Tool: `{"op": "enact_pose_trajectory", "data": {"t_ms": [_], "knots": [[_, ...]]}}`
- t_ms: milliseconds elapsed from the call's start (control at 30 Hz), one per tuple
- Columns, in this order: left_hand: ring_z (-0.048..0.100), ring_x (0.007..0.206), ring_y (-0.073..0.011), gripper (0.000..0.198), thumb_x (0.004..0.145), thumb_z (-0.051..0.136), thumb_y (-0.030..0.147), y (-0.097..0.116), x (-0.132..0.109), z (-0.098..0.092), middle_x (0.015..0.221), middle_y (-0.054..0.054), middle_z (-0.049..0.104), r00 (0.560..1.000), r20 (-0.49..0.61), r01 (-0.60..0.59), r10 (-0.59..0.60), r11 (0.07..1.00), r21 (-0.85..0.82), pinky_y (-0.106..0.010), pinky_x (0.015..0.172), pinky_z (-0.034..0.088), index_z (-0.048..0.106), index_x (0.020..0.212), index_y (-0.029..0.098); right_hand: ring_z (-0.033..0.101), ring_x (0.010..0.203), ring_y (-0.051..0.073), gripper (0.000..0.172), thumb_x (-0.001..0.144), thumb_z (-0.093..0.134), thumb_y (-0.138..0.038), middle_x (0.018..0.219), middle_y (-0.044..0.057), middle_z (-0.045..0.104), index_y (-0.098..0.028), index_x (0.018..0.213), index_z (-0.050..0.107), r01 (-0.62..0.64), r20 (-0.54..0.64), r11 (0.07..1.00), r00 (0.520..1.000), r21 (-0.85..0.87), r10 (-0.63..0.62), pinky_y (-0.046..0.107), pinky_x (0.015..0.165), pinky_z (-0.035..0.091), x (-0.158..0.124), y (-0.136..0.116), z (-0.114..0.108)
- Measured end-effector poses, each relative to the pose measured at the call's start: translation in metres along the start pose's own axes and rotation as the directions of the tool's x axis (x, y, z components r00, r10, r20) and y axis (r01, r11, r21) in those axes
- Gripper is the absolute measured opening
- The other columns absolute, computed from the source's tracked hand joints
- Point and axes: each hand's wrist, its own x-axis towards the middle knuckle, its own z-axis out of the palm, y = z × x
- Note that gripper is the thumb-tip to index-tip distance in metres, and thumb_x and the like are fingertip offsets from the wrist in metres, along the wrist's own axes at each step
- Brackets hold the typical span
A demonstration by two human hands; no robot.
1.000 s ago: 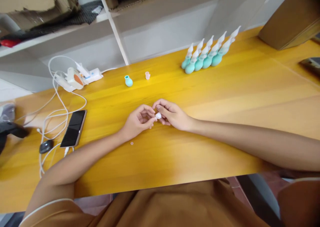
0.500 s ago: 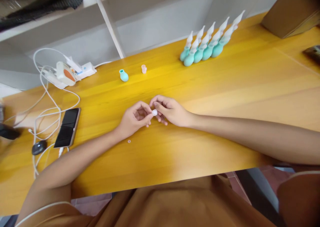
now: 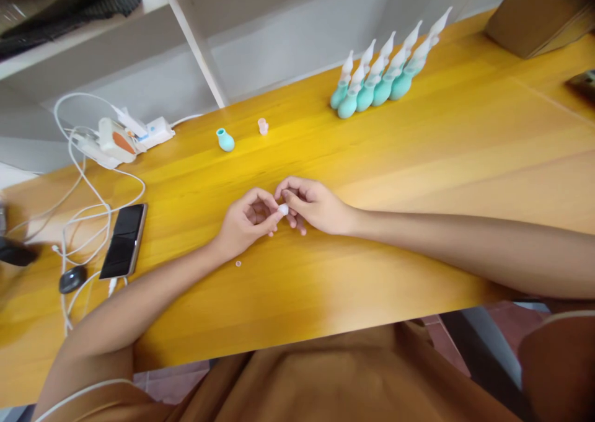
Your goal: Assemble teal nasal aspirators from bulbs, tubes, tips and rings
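Note:
My left hand [image 3: 245,222] and my right hand [image 3: 312,205] meet fingertip to fingertip over the yellow wooden table [image 3: 418,180]. Both pinch a small white plastic piece [image 3: 282,209] between them. A tiny ring-like bit [image 3: 238,263] lies on the table just below my left wrist. Farther back stand a single teal bulb [image 3: 225,140] and a small pink translucent cap [image 3: 263,126]. At the back right, several teal bulbs with white pointed tips [image 3: 379,81] stand in rows.
A black phone [image 3: 123,240] lies at the left among white cables [image 3: 88,193], with a power strip and chargers [image 3: 125,137] behind it. A dark mouse-like object [image 3: 73,279] sits at the left edge. A brown box [image 3: 539,13] stands far right. Shelving rises behind the table.
The view has shifted a little, so things sit slightly left and higher. My hands stay joined on the white piece, with only small finger movements.

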Motion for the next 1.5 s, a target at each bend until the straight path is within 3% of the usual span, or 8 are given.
{"op": "enact_pose_trajectory", "data": {"t_ms": [267, 1133, 1333, 1500], "knots": [[0.069, 0.065, -0.0078, 0.038, 0.095, 0.089, 0.043, 0.0, 0.002, -0.003, 0.088, 0.0, 0.071, 0.998, 0.049, -0.026, 0.027, 0.999, -0.021, -0.016, 0.056, 0.061, 0.06, 0.102, 0.019, 0.062, 0.051, 0.009, 0.012, 0.112, 0.061, -0.029, 0.065, -0.007, 0.058, -0.018, 0.107, 0.058, -0.001, -0.016, 0.998, 1.0, 0.061, 0.002, 0.015, 0.04, 0.052, 0.001, 0.0, 0.0], [0.066, 0.062, -0.0059, 0.037, 0.095, 0.09, 0.04, 0.003, 0.002, 0.0, 0.085, 0.002, 0.068, 1.0, 0.018, -0.018, 0.019, 0.999, -0.029, -0.015, 0.055, 0.057, 0.06, 0.1, 0.019, 0.06, 0.05, 0.009, 0.017, 0.111, 0.063, -0.035, 0.066, -0.008, 0.057, -0.02, 0.109, 0.057, 0.017, 0.005, 0.999, 1.0, 0.042, -0.018, 0.017, 0.04, 0.05, 0.001, 0.001, -0.001], [0.07, 0.067, -0.0082, 0.03, 0.1, 0.084, 0.039, 0.001, 0.002, -0.006, 0.089, 0.0, 0.069, 0.998, 0.056, -0.035, 0.039, 0.997, -0.075, -0.017, 0.058, 0.06, 0.064, 0.106, 0.018, 0.061, 0.056, 0.012, 0.013, 0.113, 0.057, -0.032, 0.069, -0.005, 0.059, -0.019, 0.111, 0.057, 0.026, -0.012, 0.999, 1.0, 0.02, -0.026, 0.019, 0.043, 0.05, 0.002, 0.004, -0.002], [0.069, 0.065, -0.0085, 0.022, 0.099, 0.081, 0.033, -0.006, 0.005, -0.011, 0.092, 0.001, 0.07, 1.0, 0.007, -0.028, 0.03, 0.99, -0.138, -0.019, 0.055, 0.056, 0.067, 0.107, 0.019, 0.059, 0.058, 0.013, 0.015, 0.116, 0.045, -0.031, 0.072, -0.003, 0.058, -0.02, 0.114, 0.056, 0.039, -0.019, 0.998, 0.999, -0.045, -0.04, 0.022, 0.048, 0.048, 0.001, 0.008, -0.002]]}}
